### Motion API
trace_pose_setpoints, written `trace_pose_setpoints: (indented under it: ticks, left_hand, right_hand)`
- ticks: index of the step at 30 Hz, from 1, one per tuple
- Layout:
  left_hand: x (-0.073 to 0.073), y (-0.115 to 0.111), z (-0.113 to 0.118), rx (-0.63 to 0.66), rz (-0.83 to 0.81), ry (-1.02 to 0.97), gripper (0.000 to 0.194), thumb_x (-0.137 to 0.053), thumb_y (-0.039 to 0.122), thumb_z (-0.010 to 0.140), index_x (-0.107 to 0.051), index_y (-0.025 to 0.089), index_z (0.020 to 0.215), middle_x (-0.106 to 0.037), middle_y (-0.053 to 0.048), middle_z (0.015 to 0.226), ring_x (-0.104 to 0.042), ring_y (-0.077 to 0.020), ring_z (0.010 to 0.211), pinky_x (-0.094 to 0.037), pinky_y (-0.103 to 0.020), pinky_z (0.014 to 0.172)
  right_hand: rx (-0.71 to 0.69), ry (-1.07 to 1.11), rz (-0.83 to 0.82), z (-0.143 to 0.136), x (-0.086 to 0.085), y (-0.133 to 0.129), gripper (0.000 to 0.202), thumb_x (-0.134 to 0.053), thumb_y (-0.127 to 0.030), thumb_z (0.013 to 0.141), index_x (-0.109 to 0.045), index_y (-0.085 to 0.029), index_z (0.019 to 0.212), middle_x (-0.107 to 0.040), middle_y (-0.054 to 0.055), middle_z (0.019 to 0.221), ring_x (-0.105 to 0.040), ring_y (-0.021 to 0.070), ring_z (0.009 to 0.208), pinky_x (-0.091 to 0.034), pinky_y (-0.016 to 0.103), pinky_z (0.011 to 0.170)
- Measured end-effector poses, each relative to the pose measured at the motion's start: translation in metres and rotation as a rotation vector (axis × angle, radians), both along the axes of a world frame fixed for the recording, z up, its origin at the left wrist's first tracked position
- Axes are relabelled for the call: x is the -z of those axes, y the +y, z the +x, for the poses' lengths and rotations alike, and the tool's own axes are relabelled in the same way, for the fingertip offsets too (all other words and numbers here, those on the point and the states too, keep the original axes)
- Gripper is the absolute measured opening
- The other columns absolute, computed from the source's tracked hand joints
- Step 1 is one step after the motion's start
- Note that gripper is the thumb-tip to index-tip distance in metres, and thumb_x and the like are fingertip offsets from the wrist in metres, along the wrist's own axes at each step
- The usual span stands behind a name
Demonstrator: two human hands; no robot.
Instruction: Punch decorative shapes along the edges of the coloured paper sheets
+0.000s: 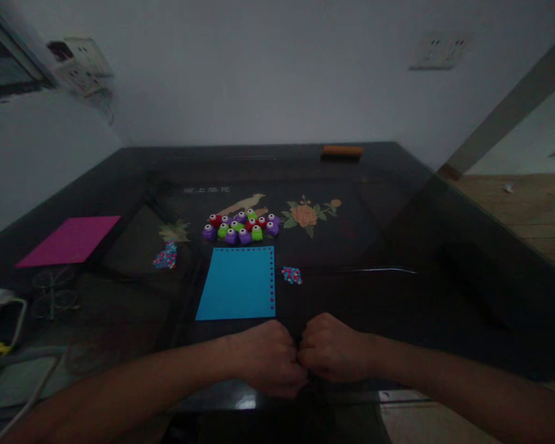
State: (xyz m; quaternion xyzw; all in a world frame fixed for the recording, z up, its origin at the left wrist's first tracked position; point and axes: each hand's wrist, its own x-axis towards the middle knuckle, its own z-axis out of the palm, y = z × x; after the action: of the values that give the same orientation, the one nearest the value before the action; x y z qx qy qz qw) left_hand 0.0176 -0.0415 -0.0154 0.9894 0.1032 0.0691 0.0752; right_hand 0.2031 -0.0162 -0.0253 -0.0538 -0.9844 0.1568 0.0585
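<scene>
My left hand (274,357) and my right hand (329,348) are both closed, knuckles together, at the near edge of the dark table. Whatever is between their fingers, if anything, is hidden. Just beyond my left hand lies a blue sheet (238,287), with small dark dots along its top and right edges. To the right of the sheet is a small pile of pink, blue and white bits (291,275). A larger pile of similar bits (166,255) lies to the left. Behind the sheet stand several small purple, green and red pieces with white eye-like tops (244,235).
A pink sheet (71,242) lies on the left of the table (379,296). An orange-brown roll (342,151) rests at the back by the wall. Bird and flower pictures decorate the tabletop. A white-framed object (16,327) stands at the left edge.
</scene>
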Motion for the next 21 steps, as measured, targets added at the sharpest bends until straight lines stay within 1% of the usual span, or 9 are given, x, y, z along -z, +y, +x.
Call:
trace_pose_setpoints:
  ticks: [5, 9, 12, 15, 17, 18, 19, 21]
  left_hand:
    - [-0.003, 0.001, 0.0, -0.008, 0.005, 0.014, 0.018, -0.063, 0.028, 0.075, -0.058, 0.022, 0.059, -0.06, 0.004, 0.048, -0.055, -0.0132, 0.045, -0.03, -0.029, 0.038]
    - [-0.002, -0.001, 0.001, -0.012, 0.029, 0.017, 0.018, -0.064, 0.029, 0.075, -0.059, 0.022, 0.06, -0.06, 0.004, 0.048, -0.054, -0.0133, 0.043, -0.029, -0.03, 0.037]
    - [-0.005, -0.002, 0.002, -0.01, 0.017, 0.001, 0.018, -0.062, 0.028, 0.076, -0.057, 0.021, 0.06, -0.06, 0.003, 0.049, -0.053, -0.0129, 0.044, -0.028, -0.03, 0.038]
    - [-0.016, 0.002, -0.005, -0.044, 0.018, -0.043, 0.017, -0.057, 0.025, 0.079, -0.057, 0.021, 0.062, -0.06, 0.002, 0.052, -0.053, -0.0125, 0.047, -0.029, -0.03, 0.041]
    - [-0.027, 0.011, -0.017, -0.132, 0.036, -0.086, 0.02, -0.052, 0.022, 0.083, -0.056, 0.019, 0.064, -0.061, 0.001, 0.055, -0.053, -0.0118, 0.049, -0.031, -0.029, 0.045]
    - [-0.033, 0.018, -0.026, -0.206, 0.046, -0.115, 0.024, -0.049, 0.021, 0.086, -0.055, 0.019, 0.062, -0.06, 0.001, 0.055, -0.052, -0.0115, 0.05, -0.031, -0.028, 0.047]
    - [-0.037, 0.025, -0.037, -0.299, 0.043, -0.137, 0.028, -0.046, 0.022, 0.088, -0.054, 0.018, 0.062, -0.058, 0.001, 0.055, -0.052, -0.0116, 0.051, -0.032, -0.027, 0.049]
    - [-0.042, 0.04, -0.062, -0.535, 0.025, -0.204, 0.032, -0.042, 0.025, 0.09, -0.054, 0.017, 0.061, -0.055, 0.001, 0.056, -0.051, -0.0113, 0.053, -0.035, -0.025, 0.052]
  right_hand:
    - [0.0, 0.031, -0.014, 0.001, 0.003, 0.002, 0.015, -0.05, -0.015, 0.077, -0.053, -0.018, 0.062, -0.062, 0.0, 0.058, -0.049, 0.0111, 0.05, -0.023, 0.029, 0.05]
    - [0.007, 0.116, -0.097, 0.003, 0.006, 0.006, 0.017, -0.048, -0.014, 0.073, -0.045, -0.019, 0.058, -0.057, -0.002, 0.056, -0.045, 0.0107, 0.05, -0.023, 0.028, 0.05]
    - [0.064, 0.217, -0.179, 0.005, 0.008, 0.01, 0.021, -0.046, -0.011, 0.071, -0.034, -0.02, 0.055, -0.046, -0.004, 0.052, -0.039, 0.0105, 0.05, -0.023, 0.027, 0.052]
    - [0.155, 0.329, -0.231, 0.007, 0.009, 0.015, 0.026, -0.044, -0.009, 0.07, -0.026, -0.021, 0.056, -0.033, -0.005, 0.051, -0.033, 0.0105, 0.05, -0.022, 0.026, 0.052]
    - [0.217, 0.373, -0.253, 0.009, 0.007, 0.019, 0.028, -0.044, -0.008, 0.07, -0.022, -0.021, 0.057, -0.029, -0.006, 0.053, -0.031, 0.01, 0.05, -0.021, 0.025, 0.051]
    - [0.251, 0.385, -0.259, 0.01, 0.006, 0.021, 0.029, -0.043, -0.008, 0.071, -0.021, -0.021, 0.057, -0.028, -0.006, 0.053, -0.03, 0.0096, 0.05, -0.021, 0.025, 0.051]
    - [0.291, 0.389, -0.263, 0.011, 0.003, 0.025, 0.03, -0.043, -0.008, 0.072, -0.02, -0.021, 0.057, -0.027, -0.006, 0.053, -0.029, 0.0092, 0.05, -0.021, 0.024, 0.051]
    - [0.392, 0.388, -0.264, 0.012, -0.004, 0.032, 0.032, -0.043, -0.009, 0.075, -0.019, -0.022, 0.057, -0.025, -0.006, 0.053, -0.026, 0.0084, 0.049, -0.02, 0.024, 0.05]
